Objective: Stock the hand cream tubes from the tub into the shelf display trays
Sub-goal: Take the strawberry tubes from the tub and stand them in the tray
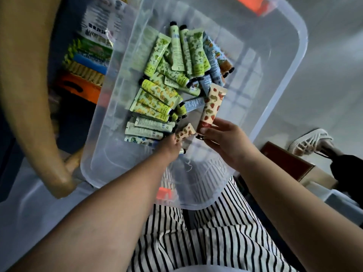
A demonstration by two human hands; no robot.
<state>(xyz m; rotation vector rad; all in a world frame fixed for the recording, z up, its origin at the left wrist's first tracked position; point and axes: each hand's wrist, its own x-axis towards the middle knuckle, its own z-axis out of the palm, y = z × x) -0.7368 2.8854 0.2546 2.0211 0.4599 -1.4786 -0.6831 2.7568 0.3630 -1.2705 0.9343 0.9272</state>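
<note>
A clear plastic tub (pixel 284 61) lies below me with several hand cream tubes (pixel 176 61) heaped in it, green, yellow, blue and white. My right hand (pixel 225 142) pinches the lower end of a strawberry-print tube (pixel 213 106), which stands tilted above the heap. My left hand (pixel 170 146) reaches into the tub and grips a small tube with an orange-spotted print (pixel 185 132) at the near end of the heap. The two hands are close together.
A tan curved chair or stand leg (pixel 35 95) runs down the left. Behind it sit stacked packets and an orange box (pixel 82 89). Striped trousers (pixel 206 242) fill the foreground. A brown box (pixel 284 160) and another person's white shoe (pixel 310 142) are at right.
</note>
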